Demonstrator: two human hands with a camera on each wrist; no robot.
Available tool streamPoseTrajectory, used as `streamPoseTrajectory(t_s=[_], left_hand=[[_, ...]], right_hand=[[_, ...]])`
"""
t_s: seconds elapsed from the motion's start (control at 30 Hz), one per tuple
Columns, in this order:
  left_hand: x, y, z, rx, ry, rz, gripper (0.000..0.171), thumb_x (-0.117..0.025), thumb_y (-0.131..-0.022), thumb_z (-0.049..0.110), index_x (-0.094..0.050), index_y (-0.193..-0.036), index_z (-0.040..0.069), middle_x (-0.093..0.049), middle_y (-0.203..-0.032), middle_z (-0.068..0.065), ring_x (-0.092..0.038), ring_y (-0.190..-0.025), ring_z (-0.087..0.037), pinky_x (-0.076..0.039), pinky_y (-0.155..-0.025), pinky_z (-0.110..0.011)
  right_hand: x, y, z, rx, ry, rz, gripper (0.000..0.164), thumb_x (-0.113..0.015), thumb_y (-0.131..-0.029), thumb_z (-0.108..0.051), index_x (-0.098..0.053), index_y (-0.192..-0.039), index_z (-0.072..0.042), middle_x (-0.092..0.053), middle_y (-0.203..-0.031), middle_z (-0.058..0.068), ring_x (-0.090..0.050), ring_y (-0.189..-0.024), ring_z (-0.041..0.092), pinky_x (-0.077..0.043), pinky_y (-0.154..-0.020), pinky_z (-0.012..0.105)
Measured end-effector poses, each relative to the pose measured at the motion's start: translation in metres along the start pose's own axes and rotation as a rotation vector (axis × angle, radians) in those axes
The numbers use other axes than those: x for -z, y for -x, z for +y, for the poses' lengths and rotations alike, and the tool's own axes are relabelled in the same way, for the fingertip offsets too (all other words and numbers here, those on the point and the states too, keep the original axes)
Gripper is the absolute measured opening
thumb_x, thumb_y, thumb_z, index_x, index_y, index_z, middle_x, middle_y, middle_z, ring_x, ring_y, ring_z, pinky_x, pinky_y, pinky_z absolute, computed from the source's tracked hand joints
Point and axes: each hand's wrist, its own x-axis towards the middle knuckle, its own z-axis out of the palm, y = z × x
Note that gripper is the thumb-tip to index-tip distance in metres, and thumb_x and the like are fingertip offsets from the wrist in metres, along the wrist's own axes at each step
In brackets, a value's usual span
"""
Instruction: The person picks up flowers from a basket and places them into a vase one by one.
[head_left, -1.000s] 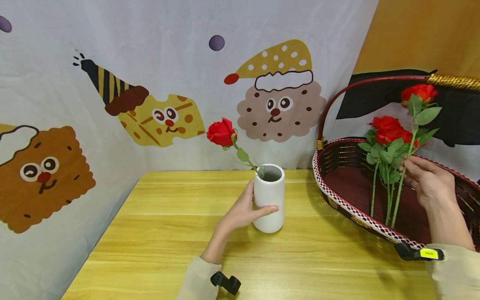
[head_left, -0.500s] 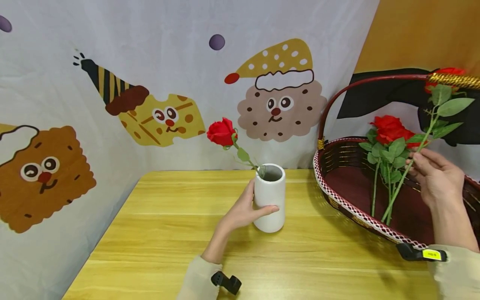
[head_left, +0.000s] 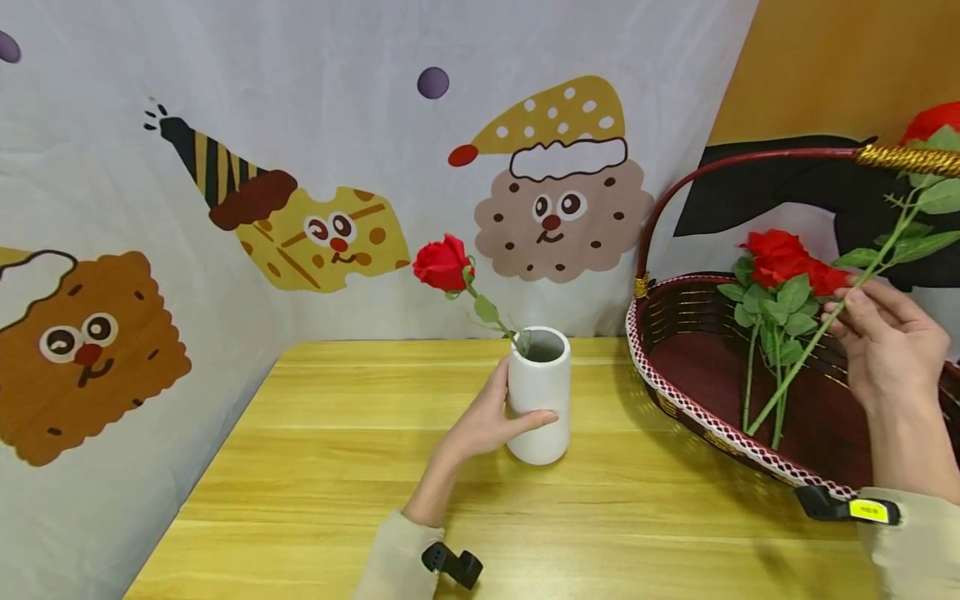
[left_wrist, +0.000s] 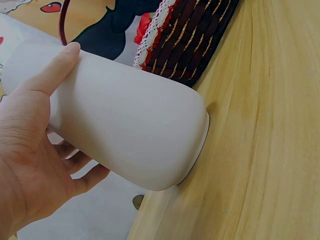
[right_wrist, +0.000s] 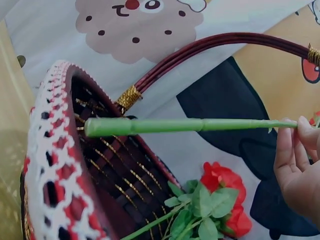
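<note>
A white vase [head_left: 538,408] stands upright on the wooden table, one red rose [head_left: 442,265] leaning left out of its mouth. My left hand [head_left: 491,421] grips the vase from its left side, thumb across the front; the left wrist view shows the fingers curled behind the vase [left_wrist: 130,115]. Over the basket, my right hand [head_left: 892,342] pinches the green stem [head_left: 813,350] of another rose between thumb and fingers. That rose's red bloom [head_left: 933,121] is partly cut off by the frame edge and the basket handle. In the right wrist view the stem [right_wrist: 165,126] points left, its cut end bare.
A dark woven basket [head_left: 693,421] with white-and-red lace trim stands at the right, its arched handle [head_left: 750,160] rising over it. Several red roses [head_left: 780,262] lean inside. A cloth [head_left: 337,100] printed with cartoon biscuits hangs behind the table [head_left: 315,500].
My right hand has moved right and slightly up with the rose, tilting its bloom to the right and its stem end to the left. The left hand and vase have stayed put.
</note>
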Motion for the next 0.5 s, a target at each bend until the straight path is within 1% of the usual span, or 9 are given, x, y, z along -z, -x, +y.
streamPoseTrajectory(t_s=[0.17, 0.37, 0.5], left_hand=[[0.0, -0.001, -0.001, -0.005, -0.002, 0.0, 0.088, -0.082, -0.087, 0.034, -0.026, -0.154, 0.029, -0.049, -0.138, 0.01, -0.052, -0.125, -0.011, -0.041, -0.108, -0.042], [0.0, 0.0, -0.001, -0.002, -0.002, -0.002, 0.087, -0.082, -0.087, 0.034, -0.026, -0.154, 0.029, -0.049, -0.138, 0.009, -0.051, -0.125, -0.012, -0.04, -0.108, -0.043], [0.001, 0.0, 0.0, -0.001, 0.0, -0.001, 0.087, -0.082, -0.087, 0.032, -0.026, -0.154, 0.029, -0.049, -0.138, 0.008, -0.051, -0.125, -0.013, -0.041, -0.108, -0.043]], right_hand=[[-0.008, 0.004, -0.003, 0.015, -0.017, -0.032, 0.03, -0.07, -0.088, 0.009, -0.067, -0.117, 0.009, -0.073, -0.096, 0.013, -0.072, -0.074, 0.02, -0.059, -0.062, 0.025], [-0.019, 0.011, -0.003, 0.011, -0.028, -0.107, 0.026, -0.065, -0.09, 0.013, -0.067, -0.116, 0.012, -0.074, -0.094, 0.015, -0.073, -0.075, 0.021, -0.059, -0.061, 0.025], [-0.028, 0.016, -0.002, -0.004, 0.002, -0.134, 0.025, -0.064, -0.091, 0.013, -0.067, -0.115, 0.01, -0.074, -0.094, 0.014, -0.073, -0.076, 0.021, -0.059, -0.062, 0.025]])
